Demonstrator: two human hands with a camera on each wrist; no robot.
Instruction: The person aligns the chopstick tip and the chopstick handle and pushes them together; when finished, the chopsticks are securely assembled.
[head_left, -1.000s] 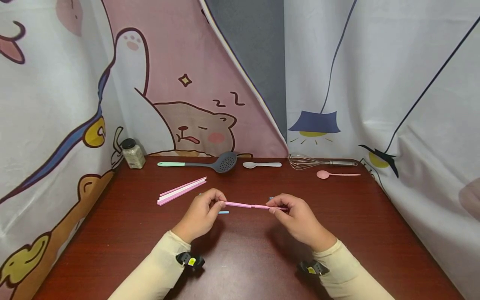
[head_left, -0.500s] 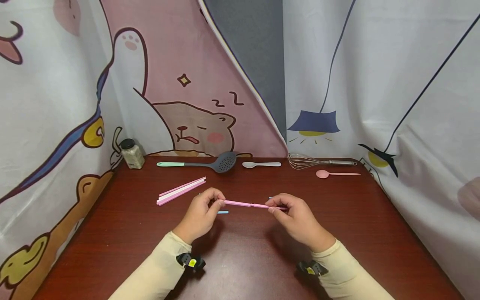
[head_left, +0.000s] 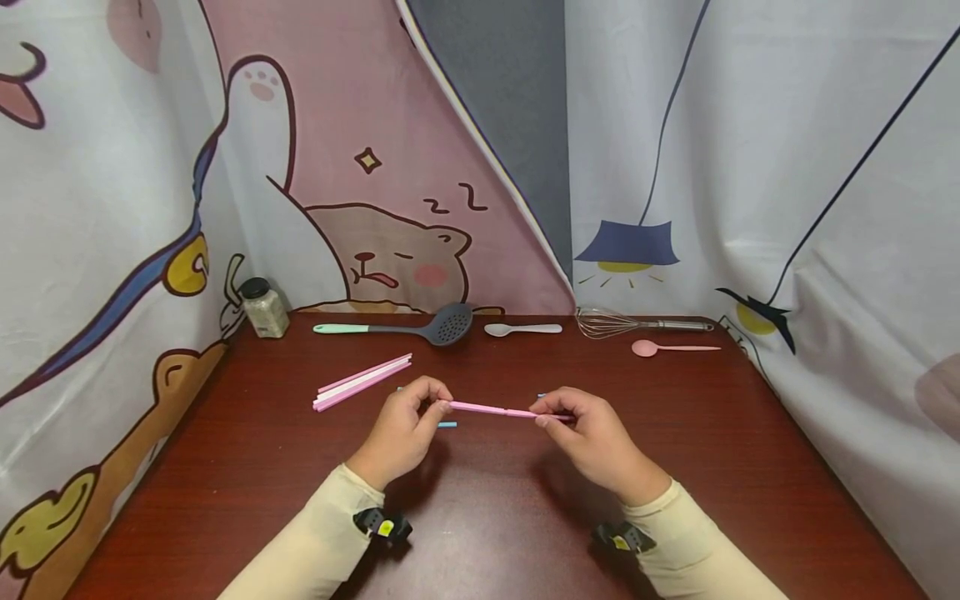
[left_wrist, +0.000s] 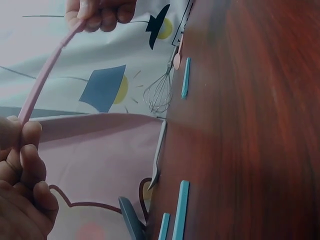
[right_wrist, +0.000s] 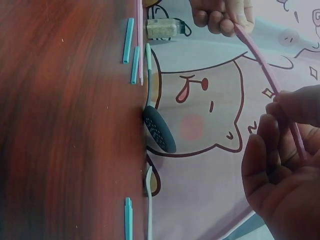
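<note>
A thin pink stick point(head_left: 480, 407) with a visible joint along it spans the two hands above the table. My left hand point(head_left: 399, 431) pinches its left end between thumb and fingertips. At the other end my right hand point(head_left: 597, 437) pinches the stick, whose tip runs on under the fingers into the palm in the right wrist view. Below the hands lie short blue sticks: one blue stick point(left_wrist: 186, 77) on the right hand's side, and a blue pair, a longer stick point(left_wrist: 181, 210) and its neighbour point(left_wrist: 164, 227), on the left hand's side. In the head view the hands mostly cover them.
A bundle of pink and white sticks point(head_left: 363, 383) lies at the left. Along the back edge are a jar point(head_left: 265, 308), a slotted skimmer point(head_left: 450, 325), a white spoon point(head_left: 523, 330), a whisk point(head_left: 645, 325) and a pink spoon point(head_left: 675, 348). Printed curtains border the table.
The left fingertips and the stick's joint have shifted very slightly to the right. Both hands keep their pinch, and the other things lie as before.
</note>
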